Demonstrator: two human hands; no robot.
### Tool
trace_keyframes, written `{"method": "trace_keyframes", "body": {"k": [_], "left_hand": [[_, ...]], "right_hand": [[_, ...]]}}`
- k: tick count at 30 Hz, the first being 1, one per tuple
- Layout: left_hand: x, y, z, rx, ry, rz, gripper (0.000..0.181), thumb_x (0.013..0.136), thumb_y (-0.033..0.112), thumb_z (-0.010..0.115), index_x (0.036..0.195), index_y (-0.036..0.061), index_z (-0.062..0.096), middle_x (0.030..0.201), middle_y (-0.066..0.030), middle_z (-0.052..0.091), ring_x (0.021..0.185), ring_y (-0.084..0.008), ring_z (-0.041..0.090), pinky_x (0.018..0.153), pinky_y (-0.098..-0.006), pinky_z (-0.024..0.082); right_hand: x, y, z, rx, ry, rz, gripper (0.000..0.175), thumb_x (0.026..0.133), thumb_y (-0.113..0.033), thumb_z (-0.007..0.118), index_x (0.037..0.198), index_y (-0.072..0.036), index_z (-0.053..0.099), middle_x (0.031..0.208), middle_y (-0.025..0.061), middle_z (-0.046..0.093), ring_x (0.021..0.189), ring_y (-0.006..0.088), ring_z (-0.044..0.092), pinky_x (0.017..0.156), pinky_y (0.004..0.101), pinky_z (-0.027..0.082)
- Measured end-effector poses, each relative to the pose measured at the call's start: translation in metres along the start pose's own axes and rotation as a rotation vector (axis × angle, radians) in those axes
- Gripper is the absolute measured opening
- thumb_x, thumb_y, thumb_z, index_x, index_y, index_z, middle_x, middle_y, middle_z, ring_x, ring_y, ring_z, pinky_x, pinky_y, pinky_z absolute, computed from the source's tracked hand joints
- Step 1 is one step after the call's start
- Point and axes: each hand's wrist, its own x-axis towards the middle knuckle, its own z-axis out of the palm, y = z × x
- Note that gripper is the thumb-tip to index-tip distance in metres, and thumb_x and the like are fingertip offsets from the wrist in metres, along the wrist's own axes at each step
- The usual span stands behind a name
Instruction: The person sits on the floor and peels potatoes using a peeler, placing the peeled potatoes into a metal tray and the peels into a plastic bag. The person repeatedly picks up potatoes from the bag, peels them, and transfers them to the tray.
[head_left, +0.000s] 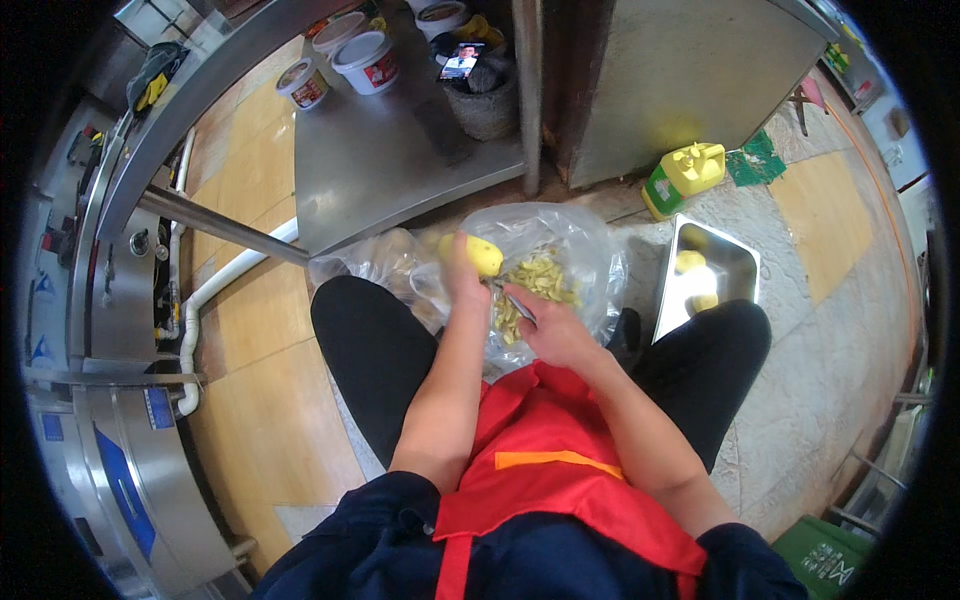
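My left hand (459, 271) grips a peeled yellow potato (482, 256) above a clear plastic bag. In my right hand (553, 324) is a peeler (520, 308) with a metal handle, its head close under the potato. Many peelings (541, 278) lie in the spread clear plastic bag (600, 255) on the floor below. A second clear bag (381, 255) with roundish brown things in it, likely unpeeled potatoes, sits to the left. Right of my hands a rectangular steel pan (733, 274) holds peeled potatoes (690, 261), partly hidden by my knee.
A low steel shelf (375, 180) ahead bears lidded tubs (364, 61) and a lit phone (460, 61) resting on a grey container (484, 109). A yellow jug (686, 176) stands on the floor beyond the pan. White pipes (225, 277) run along the left, and a green bin (817, 559) is at lower right.
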Motion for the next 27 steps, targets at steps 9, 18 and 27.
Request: {"method": "trace_keyframes", "body": {"k": [9, 18, 27], "left_hand": [[-0.039, 0.022, 0.017, 0.121, -0.204, -0.031, 0.042, 0.082, 0.017, 0.076, 0.116, 0.0051, 0.055, 0.105, -0.0061, 0.06, 0.091, -0.02, 0.061, 0.078, -0.0362, 0.052], [-0.016, -0.023, -0.012, 0.131, 0.109, -0.04, 0.058, 0.074, 0.024, 0.084, 0.119, -0.0009, 0.058, 0.111, -0.0098, 0.063, 0.091, -0.0222, 0.063, 0.076, -0.0365, 0.053], [0.016, -0.033, -0.027, 0.174, 0.239, 0.053, 0.048, 0.078, 0.03, 0.08, 0.112, 0.0024, 0.061, 0.108, -0.0115, 0.064, 0.089, -0.0256, 0.065, 0.073, -0.0422, 0.055]], "right_hand": [[0.011, -0.01, -0.01, -0.084, 0.163, 0.039, 0.064, 0.087, -0.01, 0.054, 0.147, -0.013, 0.033, 0.076, 0.0292, 0.064, 0.069, 0.047, 0.063, 0.069, 0.0546, 0.05], [0.002, 0.01, 0.054, -0.164, 0.101, 0.092, 0.068, 0.083, -0.002, 0.047, 0.146, 0.002, 0.024, 0.073, 0.0315, 0.063, 0.066, 0.0476, 0.063, 0.065, 0.057, 0.05], [-0.005, 0.016, 0.065, -0.081, 0.028, 0.101, 0.065, 0.085, -0.007, 0.05, 0.146, -0.001, 0.028, 0.097, 0.0369, 0.061, 0.089, 0.0498, 0.062, 0.08, 0.056, 0.049]]}}
